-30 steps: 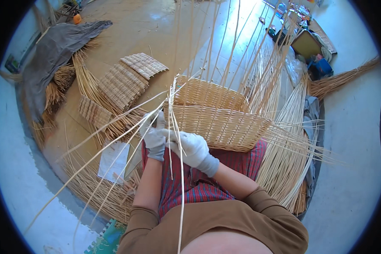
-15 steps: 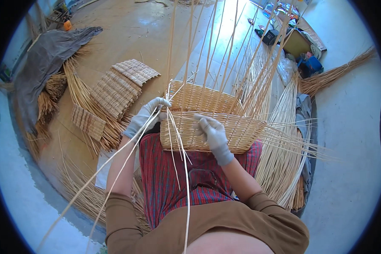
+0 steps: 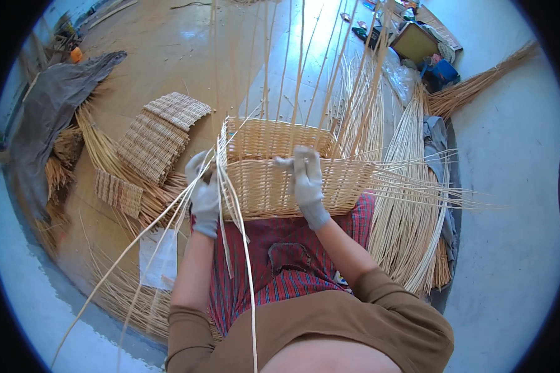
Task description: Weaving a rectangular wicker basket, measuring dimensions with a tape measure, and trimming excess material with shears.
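A half-woven rectangular wicker basket [image 3: 274, 180] rests on my lap over a red checked cloth [image 3: 274, 267]. Tall upright stakes rise from its rim. My left hand [image 3: 204, 193], in a grey glove, grips a bundle of loose cane strands [image 3: 168, 217] at the basket's near left corner; the strands trail down to the left and over my lap. My right hand [image 3: 306, 177], also gloved, presses on the basket's front rim and wall near the middle, fingers closed on the rim.
Flat woven wicker panels [image 3: 158, 133] lie on the floor to the left, next to cane bundles and a grey cloth [image 3: 50, 118]. A thick pile of long canes [image 3: 410, 205] lies on the right. Boxes and clutter [image 3: 417, 43] sit at the far right.
My hands have moved apart: the left drew the strands toward the basket's left corner, the right shifted onto the front rim. The basket sits closer and larger in view.
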{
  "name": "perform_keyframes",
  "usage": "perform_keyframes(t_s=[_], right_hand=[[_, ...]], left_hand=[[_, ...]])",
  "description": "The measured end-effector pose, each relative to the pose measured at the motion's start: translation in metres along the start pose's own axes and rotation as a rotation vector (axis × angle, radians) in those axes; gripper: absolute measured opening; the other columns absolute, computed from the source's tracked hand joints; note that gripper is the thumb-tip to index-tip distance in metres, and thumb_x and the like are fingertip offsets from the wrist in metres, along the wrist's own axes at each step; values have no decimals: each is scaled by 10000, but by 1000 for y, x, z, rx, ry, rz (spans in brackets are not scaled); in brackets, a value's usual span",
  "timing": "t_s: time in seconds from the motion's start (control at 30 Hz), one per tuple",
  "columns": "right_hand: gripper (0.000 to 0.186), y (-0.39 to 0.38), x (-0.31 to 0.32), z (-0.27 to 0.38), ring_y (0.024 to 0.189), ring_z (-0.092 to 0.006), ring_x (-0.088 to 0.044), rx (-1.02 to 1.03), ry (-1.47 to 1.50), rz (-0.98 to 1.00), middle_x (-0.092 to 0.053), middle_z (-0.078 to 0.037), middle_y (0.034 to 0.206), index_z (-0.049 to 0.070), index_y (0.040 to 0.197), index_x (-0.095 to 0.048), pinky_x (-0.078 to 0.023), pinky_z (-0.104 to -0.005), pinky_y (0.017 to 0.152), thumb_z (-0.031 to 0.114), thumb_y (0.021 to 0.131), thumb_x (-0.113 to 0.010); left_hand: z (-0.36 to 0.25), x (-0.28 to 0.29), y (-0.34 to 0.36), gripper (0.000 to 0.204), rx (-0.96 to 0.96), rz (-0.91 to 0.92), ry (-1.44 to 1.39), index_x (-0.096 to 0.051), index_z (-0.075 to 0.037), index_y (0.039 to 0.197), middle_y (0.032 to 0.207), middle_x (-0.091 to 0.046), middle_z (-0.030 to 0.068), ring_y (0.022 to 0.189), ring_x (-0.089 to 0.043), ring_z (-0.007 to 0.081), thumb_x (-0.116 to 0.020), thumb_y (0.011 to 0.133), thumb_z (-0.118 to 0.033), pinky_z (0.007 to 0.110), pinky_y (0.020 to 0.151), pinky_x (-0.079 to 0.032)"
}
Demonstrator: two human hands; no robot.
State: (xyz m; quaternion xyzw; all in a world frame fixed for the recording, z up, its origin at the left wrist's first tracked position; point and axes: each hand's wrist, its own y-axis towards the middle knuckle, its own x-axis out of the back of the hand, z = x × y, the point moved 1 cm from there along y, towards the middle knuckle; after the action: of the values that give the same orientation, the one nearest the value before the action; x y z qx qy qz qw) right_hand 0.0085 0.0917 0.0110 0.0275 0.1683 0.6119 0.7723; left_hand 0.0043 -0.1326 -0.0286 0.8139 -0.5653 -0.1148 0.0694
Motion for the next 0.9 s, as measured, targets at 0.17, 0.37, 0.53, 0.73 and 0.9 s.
perform_keyframes(t_s=[0.17,0.37,0.53,0.73,0.9], right_hand=[[228,21,16,13,941,-187,-665,132,-570,24,-687,-109,1090,35,1198,-627,-560,-323,802,65,972,-613],[670,71,11,27,942,-208,-680,250,-382,51,-660,-135,1169,158,1533,-330,-543,-357,814,-2,941,-602],[258,3,98,31,656,-53,-551,-103,-148,-181,-697,-62,969,50,1267,-574,-450,-217,584,50,1008,-567],[525,64,95,50,1177,-324,-629,406,-807,31,-648,-186,1264,137,1453,-504,-530,-388,918,29,949,-605],[505,29,158,39,761,-100,-567,42,-152,-100,-652,-48,1064,119,1451,-485,-505,-244,653,35,964,-593]], left_hand=[[-33,-52,-38,548,-584,152,544,-565,-100,1307,1126,-642,133,1024,-643,320,-809,820,-159,409,922,-502],[-45,-89,-41,741,-326,454,1167,-466,-297,1499,1353,-509,168,919,-660,350,-766,824,-234,463,782,-539],[-58,-109,-33,567,-637,415,1298,-556,-239,1413,1320,-549,162,893,-640,339,-650,860,-157,452,816,-508],[-56,-176,-69,807,-338,736,1200,-276,-239,1591,1338,-519,188,847,-673,291,-629,873,-135,431,744,-549],[-47,-186,-64,691,-342,761,1330,-425,-326,1508,1306,-523,191,784,-674,282,-583,880,-87,413,645,-551]])
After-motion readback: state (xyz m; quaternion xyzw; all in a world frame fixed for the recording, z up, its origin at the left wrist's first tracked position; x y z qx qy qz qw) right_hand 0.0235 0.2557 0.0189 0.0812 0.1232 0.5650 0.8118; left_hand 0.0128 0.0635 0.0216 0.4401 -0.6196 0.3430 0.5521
